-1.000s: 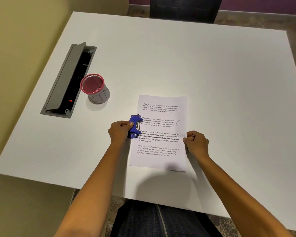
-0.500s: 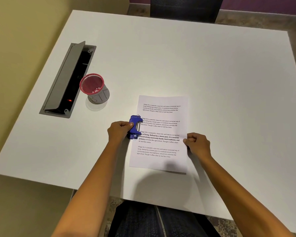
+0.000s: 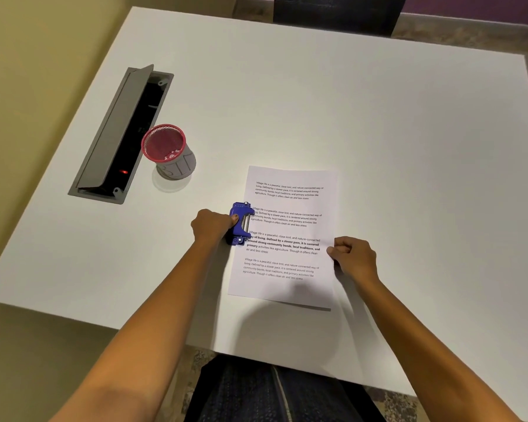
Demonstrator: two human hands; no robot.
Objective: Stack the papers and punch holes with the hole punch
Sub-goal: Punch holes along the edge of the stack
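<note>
A stack of printed white papers (image 3: 290, 208) lies flat on the white table (image 3: 378, 132), near its front edge. A blue hole punch (image 3: 241, 222) sits over the middle of the stack's left edge. My left hand (image 3: 212, 225) grips the punch from the left, thumb on its blue top. My right hand (image 3: 352, 257) pinches the right edge of the papers, fingers curled, at about two thirds of the way down the page.
A red mesh pen cup (image 3: 168, 152) stands to the far left of the papers. Beside it a grey cable hatch (image 3: 119, 135) is set into the table with its lid raised. A dark chair back (image 3: 336, 10) stands beyond the far edge.
Both hands, the punch and the papers keep their places; only the head camera has shifted slightly.
</note>
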